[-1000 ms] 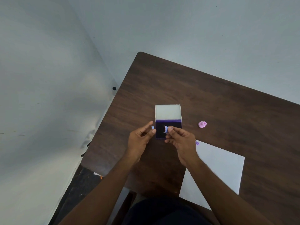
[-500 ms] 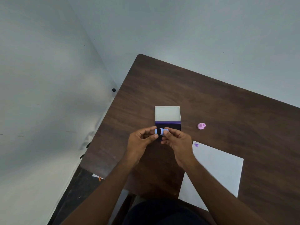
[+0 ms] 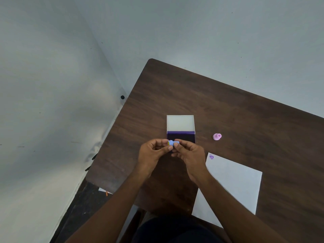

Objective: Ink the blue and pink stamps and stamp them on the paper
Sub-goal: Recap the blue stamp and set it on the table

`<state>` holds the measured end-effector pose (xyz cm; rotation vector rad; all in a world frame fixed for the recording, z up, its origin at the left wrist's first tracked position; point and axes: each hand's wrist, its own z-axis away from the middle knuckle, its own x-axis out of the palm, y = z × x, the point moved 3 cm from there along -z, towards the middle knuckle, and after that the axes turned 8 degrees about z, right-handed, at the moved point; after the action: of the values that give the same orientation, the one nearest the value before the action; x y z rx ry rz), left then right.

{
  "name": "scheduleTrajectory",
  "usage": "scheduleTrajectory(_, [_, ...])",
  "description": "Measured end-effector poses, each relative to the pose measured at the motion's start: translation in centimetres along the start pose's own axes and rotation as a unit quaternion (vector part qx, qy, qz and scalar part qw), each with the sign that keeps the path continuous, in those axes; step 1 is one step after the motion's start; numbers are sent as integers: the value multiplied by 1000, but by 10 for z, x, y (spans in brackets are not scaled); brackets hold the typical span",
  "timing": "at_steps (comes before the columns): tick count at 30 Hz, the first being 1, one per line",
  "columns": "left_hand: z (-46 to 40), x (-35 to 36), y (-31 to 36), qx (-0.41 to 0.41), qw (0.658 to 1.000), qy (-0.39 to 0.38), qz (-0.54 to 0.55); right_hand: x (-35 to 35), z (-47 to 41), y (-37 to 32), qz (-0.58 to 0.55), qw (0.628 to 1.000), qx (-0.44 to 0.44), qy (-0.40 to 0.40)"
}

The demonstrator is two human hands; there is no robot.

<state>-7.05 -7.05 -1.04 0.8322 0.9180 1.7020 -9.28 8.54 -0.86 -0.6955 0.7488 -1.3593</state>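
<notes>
A small blue stamp (image 3: 172,143) lies sideways between the fingertips of both hands, just in front of the open ink pad (image 3: 181,135). My left hand (image 3: 153,153) pinches its left end, where a blue cap sits. My right hand (image 3: 188,154) pinches its right end. The ink pad shows a dark purple pad, partly hidden by my fingers, with its white lid (image 3: 180,123) folded back. A pink stamp (image 3: 217,136) stands alone on the table to the right. The white paper (image 3: 233,186) lies at the right, with one purple print (image 3: 211,156) at its top corner.
The dark wooden table (image 3: 228,106) stands in a corner between two pale walls. Its left edge runs close beside my left arm, with dark floor below. My dark clothing fills the bottom middle.
The blue cap in my left hand and the blue stamp in my right hand were apart; both hands have come together and the two pieces now meet.
</notes>
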Motion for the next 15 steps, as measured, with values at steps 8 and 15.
scheduleTrajectory(8, [1, -2, 3, 3, 1000, -11, -11, 1, 0, 3, 23, 1000, 4, 4])
scheduleTrajectory(15, [1, -4, 2, 14, 1000, -11, 9, 2, 0, 1, 21, 1000, -12, -4])
